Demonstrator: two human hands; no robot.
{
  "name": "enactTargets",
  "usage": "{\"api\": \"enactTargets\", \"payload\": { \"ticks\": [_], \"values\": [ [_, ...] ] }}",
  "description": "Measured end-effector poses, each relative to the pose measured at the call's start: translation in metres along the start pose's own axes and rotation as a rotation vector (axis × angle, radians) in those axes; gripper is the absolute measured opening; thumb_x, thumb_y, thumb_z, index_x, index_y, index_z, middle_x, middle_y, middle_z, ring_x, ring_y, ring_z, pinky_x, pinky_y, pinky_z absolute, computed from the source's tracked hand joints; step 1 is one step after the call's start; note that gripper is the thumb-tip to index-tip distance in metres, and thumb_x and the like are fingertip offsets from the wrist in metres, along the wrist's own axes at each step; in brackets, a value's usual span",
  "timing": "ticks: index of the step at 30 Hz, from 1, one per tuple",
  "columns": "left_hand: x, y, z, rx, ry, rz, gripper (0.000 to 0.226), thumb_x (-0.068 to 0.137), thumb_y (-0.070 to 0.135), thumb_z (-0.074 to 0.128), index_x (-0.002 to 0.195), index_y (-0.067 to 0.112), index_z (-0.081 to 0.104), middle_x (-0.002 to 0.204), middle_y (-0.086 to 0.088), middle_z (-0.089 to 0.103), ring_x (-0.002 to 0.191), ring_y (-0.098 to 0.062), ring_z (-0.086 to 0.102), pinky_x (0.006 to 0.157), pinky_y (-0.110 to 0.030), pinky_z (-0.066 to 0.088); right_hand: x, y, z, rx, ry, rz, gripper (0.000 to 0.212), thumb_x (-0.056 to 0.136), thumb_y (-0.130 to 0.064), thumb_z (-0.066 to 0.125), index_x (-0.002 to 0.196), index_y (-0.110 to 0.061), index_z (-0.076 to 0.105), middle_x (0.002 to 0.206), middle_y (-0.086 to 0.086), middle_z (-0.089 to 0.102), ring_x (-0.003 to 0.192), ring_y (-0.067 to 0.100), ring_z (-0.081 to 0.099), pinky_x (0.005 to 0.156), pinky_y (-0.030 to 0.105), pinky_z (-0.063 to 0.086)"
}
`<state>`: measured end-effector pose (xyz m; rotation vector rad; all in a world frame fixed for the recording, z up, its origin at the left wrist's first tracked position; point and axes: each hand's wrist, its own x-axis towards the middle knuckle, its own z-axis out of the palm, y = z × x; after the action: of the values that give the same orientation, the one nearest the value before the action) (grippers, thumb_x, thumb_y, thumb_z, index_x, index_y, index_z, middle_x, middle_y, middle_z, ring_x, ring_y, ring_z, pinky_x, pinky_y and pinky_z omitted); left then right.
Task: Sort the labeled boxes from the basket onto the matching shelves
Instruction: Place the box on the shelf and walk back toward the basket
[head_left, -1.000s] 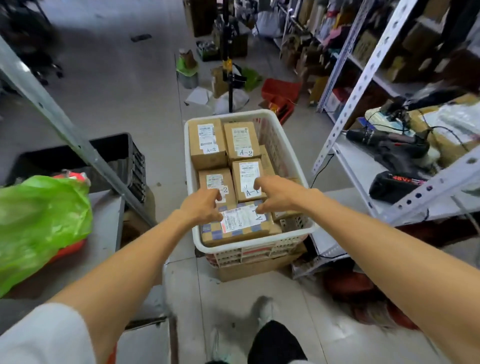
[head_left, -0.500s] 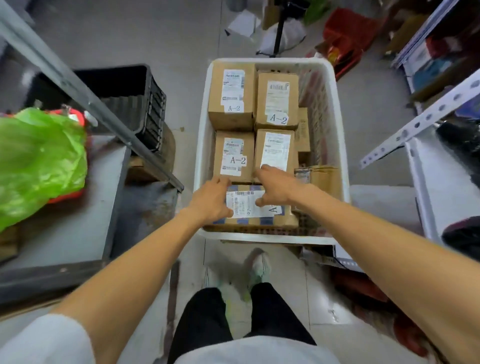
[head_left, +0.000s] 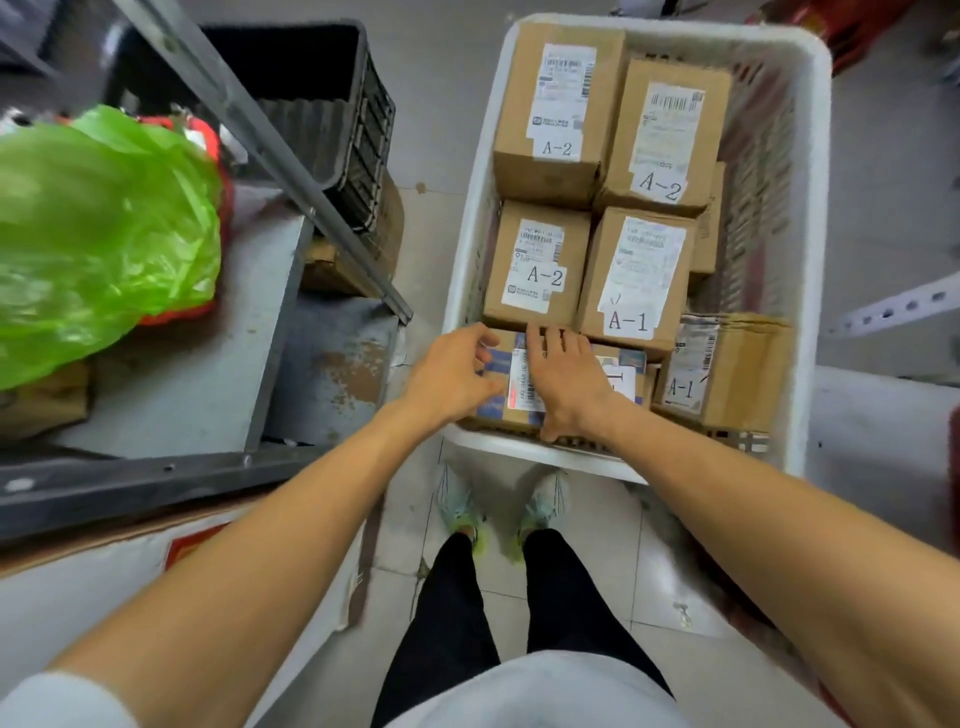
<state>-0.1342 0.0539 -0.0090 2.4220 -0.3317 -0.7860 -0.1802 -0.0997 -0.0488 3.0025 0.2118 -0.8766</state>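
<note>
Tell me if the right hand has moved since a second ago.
Yes: right hand slid left in the basket, from the middle A-1 box toward the near A-2 box.

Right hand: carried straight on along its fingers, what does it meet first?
Probably the near side of the A-2 box in the middle row; the right hand lies on the blue-patterned box, fingertips at that face. Depth is unclear.
</note>
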Motion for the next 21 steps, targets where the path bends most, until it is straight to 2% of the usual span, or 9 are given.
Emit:
{"api": "enactTargets", "payload": {
  "ticks": [4, 8, 11, 14, 15, 17, 19, 21],
  "values": [
    [-0.006, 0.007, -0.013, -0.031, 0.051, 0.007, 0.041, 0.076, 0.018, 0.069, 0.115, 0.016, 0.058, 0.096, 0.003, 0.062, 0.084, -0.017, 0.061, 0.083, -0.036, 0.052, -0.007, 0.005, -0.024, 0.083, 0.020, 0.023, 0.134, 0.047, -0.051, 0.087, 0.147, 0.000, 0.012, 0.140, 0.019, 0.033, 0.127, 0.035, 0.034, 0.109, 0.043, 0.030],
    [-0.008, 0.025, -0.036, -0.090, 0.140, 0.044, 0.037, 0.076, 0.013, 0.067, 0.113, 0.014, 0.061, 0.092, 0.000, 0.063, 0.082, -0.017, 0.060, 0.082, -0.038, 0.053, -0.019, 0.021, -0.070, 0.175, 0.000, 0.030, 0.133, 0.051, -0.053, 0.086, 0.148, -0.004, 0.009, 0.145, 0.019, 0.027, 0.132, 0.038, 0.030, 0.108, 0.047, 0.032],
    [-0.009, 0.053, -0.063, -0.154, 0.293, 0.113, 0.029, 0.080, 0.012, 0.064, 0.109, 0.013, 0.063, 0.090, -0.001, 0.065, 0.078, -0.014, 0.061, 0.081, -0.032, 0.053, -0.040, 0.036, -0.112, 0.221, 0.097, 0.102, 0.131, 0.051, -0.056, 0.085, 0.146, -0.005, 0.011, 0.141, 0.018, 0.031, 0.124, 0.039, 0.038, 0.100, 0.051, 0.039],
    [-0.009, 0.090, -0.090, -0.255, 0.478, 0.180, 0.024, 0.080, 0.014, 0.065, 0.103, 0.013, 0.060, 0.092, -0.003, 0.062, 0.074, -0.009, 0.056, 0.073, -0.025, 0.048, -0.059, 0.054, -0.149, 0.258, 0.278, 0.183, 0.127, 0.047, -0.058, 0.085, 0.140, -0.004, 0.018, 0.133, 0.018, 0.036, 0.118, 0.038, 0.044, 0.097, 0.050, 0.042],
    [-0.009, 0.103, -0.097, -0.283, 0.511, 0.176, 0.027, 0.079, 0.018, 0.067, 0.104, 0.014, 0.057, 0.095, -0.003, 0.059, 0.077, -0.009, 0.055, 0.073, -0.025, 0.047, -0.064, 0.059, -0.160, 0.265, 0.345, 0.217, 0.124, 0.046, -0.059, 0.085, 0.137, -0.005, 0.021, 0.130, 0.016, 0.039, 0.117, 0.037, 0.045, 0.097, 0.049, 0.042],
    [-0.006, 0.125, -0.107, -0.325, 0.507, 0.124, 0.047, 0.075, 0.028, 0.074, 0.112, 0.014, 0.049, 0.106, -0.002, 0.054, 0.091, -0.013, 0.055, 0.081, -0.030, 0.048, -0.074, 0.068, -0.179, 0.281, 0.472, 0.296, 0.119, 0.044, -0.061, 0.082, 0.134, -0.007, 0.024, 0.127, 0.012, 0.043, 0.116, 0.033, 0.045, 0.095, 0.046, 0.041],
    [-0.005, 0.149, -0.115, -0.396, 0.423, 0.088, 0.071, 0.071, 0.035, 0.081, 0.123, 0.010, 0.040, 0.121, -0.004, 0.044, 0.108, -0.016, 0.047, 0.094, -0.032, 0.043, -0.081, 0.074, -0.196, 0.300, 0.581, 0.364, 0.118, 0.045, -0.063, 0.079, 0.134, -0.007, 0.026, 0.126, 0.011, 0.045, 0.116, 0.033, 0.044, 0.093, 0.045, 0.039],
    [-0.005, 0.173, -0.118, -0.511, 0.320, 0.088, 0.083, 0.068, 0.035, 0.084, 0.128, 0.010, 0.033, 0.125, -0.004, 0.035, 0.112, -0.012, 0.035, 0.095, -0.025, 0.036, -0.088, 0.078, -0.211, 0.316, 0.676, 0.400, 0.119, 0.047, -0.068, 0.076, 0.136, -0.007, 0.027, 0.126, 0.012, 0.047, 0.114, 0.033, 0.045, 0.092, 0.045, 0.037]
  ]
}}
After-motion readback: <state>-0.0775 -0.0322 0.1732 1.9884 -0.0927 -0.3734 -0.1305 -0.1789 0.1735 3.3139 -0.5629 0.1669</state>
